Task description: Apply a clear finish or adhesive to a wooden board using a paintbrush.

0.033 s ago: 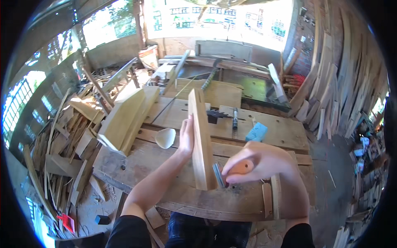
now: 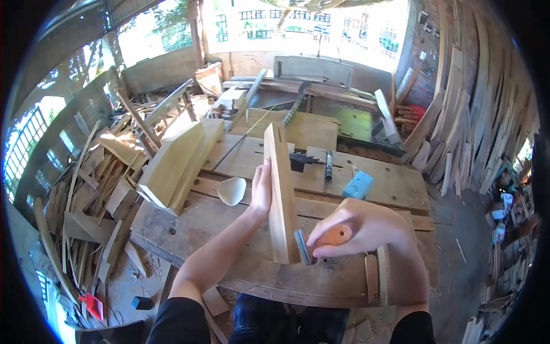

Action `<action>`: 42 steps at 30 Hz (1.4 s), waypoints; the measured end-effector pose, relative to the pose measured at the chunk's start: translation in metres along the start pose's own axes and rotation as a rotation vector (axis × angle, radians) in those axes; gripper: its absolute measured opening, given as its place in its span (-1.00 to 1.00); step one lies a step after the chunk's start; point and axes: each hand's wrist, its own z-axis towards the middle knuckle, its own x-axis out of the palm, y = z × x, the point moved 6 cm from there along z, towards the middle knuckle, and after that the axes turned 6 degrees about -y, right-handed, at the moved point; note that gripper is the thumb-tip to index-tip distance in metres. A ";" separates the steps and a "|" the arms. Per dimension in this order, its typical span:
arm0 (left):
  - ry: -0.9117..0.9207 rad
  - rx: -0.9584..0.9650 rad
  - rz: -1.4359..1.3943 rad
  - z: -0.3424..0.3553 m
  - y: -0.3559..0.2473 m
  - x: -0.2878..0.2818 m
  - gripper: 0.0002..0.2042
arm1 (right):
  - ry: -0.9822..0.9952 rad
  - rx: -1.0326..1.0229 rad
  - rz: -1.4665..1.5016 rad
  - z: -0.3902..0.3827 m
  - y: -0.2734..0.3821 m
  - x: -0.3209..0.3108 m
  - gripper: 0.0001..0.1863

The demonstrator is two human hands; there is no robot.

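My left hand grips a long pale wooden board by its left side, holding it tilted up over the workbench. My right hand is closed around a tool with an orange-brown wooden handle that has a hole in it. The tool's narrow grey head is at the board's lower right edge; whether they touch is hard to tell. To the left of my left hand lies a small whitish cup-like piece. Beyond my right hand are a blue block and a dark marker-like tube.
A toothed saw blade sticks up from the bench behind the board. Shaped wooden pieces rest at the bench's left. Scrap wood is heaped on the left, and long planks lean against the right wall.
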 end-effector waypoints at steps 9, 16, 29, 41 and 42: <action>-0.021 0.001 -0.005 -0.005 -0.013 -0.006 -0.57 | -0.185 -0.074 -0.057 0.008 -0.005 -0.011 -0.79; -0.009 -0.030 -0.026 -0.008 -0.013 -0.005 -0.56 | -0.438 -0.068 -0.127 0.018 -0.003 -0.013 -0.83; -0.013 -0.044 0.005 -0.003 -0.004 -0.007 -0.56 | -0.525 0.233 -0.395 0.008 -0.028 -0.030 -0.88; 0.044 -0.066 -0.079 -0.005 -0.009 -0.002 -0.63 | -0.414 -0.129 0.054 0.016 -0.008 -0.014 -0.69; 0.039 -0.080 -0.095 -0.005 -0.005 -0.001 -0.63 | -0.396 -0.082 0.022 0.014 -0.015 -0.014 -0.77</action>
